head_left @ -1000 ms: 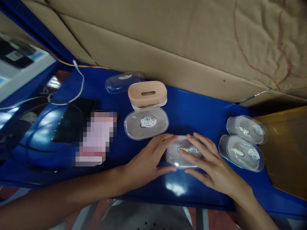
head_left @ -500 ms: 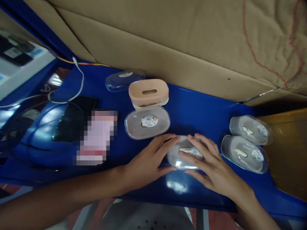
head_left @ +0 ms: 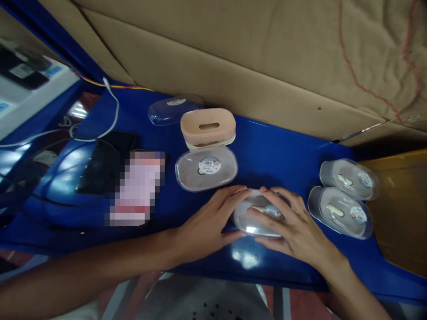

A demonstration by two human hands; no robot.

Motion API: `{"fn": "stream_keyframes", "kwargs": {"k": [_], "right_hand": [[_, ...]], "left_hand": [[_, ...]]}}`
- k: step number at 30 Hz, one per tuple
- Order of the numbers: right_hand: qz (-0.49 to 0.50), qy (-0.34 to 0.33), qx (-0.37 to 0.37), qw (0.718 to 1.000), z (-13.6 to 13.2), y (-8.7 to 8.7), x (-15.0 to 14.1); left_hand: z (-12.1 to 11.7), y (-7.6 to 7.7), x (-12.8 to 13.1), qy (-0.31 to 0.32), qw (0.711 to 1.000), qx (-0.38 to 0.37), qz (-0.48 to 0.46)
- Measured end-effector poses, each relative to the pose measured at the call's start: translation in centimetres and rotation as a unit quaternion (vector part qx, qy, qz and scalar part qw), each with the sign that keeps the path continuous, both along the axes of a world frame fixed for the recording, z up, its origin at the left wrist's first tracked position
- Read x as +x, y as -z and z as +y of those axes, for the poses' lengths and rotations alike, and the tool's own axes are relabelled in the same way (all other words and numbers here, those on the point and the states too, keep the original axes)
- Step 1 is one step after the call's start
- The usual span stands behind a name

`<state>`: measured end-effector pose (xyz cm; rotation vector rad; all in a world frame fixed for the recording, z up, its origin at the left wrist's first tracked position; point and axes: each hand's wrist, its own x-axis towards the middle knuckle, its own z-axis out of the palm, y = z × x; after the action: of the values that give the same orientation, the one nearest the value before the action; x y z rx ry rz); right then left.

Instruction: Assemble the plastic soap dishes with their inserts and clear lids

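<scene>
An oval plastic tissue box with a clear cover lies on the table between both hands. My left hand curves around its left end, fingers at the far edge and thumb at the near edge. Over its right end, my right hand grips from above, its fingers partly hiding the label and slot. Just beyond my left hand lies a clear-covered oval piece with a round sticker. Behind that sits a peach slotted box without a cover. A loose transparent cover rests at the back.
Two clear-covered boxes stand at the right, beside a yellow-brown bin. A phone with a blurred-out screen, a dark device and cables occupy the left. Brown cardboard borders the blue table at the back.
Both hands stay around the tissue box, with the right fingers shifting very slightly. The whole view has moved a little; the other items keep their places.
</scene>
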<state>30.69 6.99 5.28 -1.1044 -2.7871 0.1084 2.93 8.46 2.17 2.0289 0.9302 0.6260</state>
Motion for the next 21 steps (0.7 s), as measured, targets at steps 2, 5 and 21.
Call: {"fn": "stream_keyframes", "kwargs": {"k": [2, 5, 21], "right_hand": [[0.001, -0.001, 0.006, 1.0, 0.0, 0.3, 0.0], [0.0, 0.002, 0.005, 1.0, 0.2, 0.6, 0.1], [0.022, 0.216, 0.131, 0.967, 0.7, 0.2, 1.4]], "left_hand": [[0.0, 0.0, 0.0, -0.003, 1.0, 0.009, 0.004], [0.1, 0.1, 0.1, -0.002, 0.999, 0.039, 0.017], [2.8, -2.7, -1.3, -0.14, 0.918, 0.292, 0.23]]}}
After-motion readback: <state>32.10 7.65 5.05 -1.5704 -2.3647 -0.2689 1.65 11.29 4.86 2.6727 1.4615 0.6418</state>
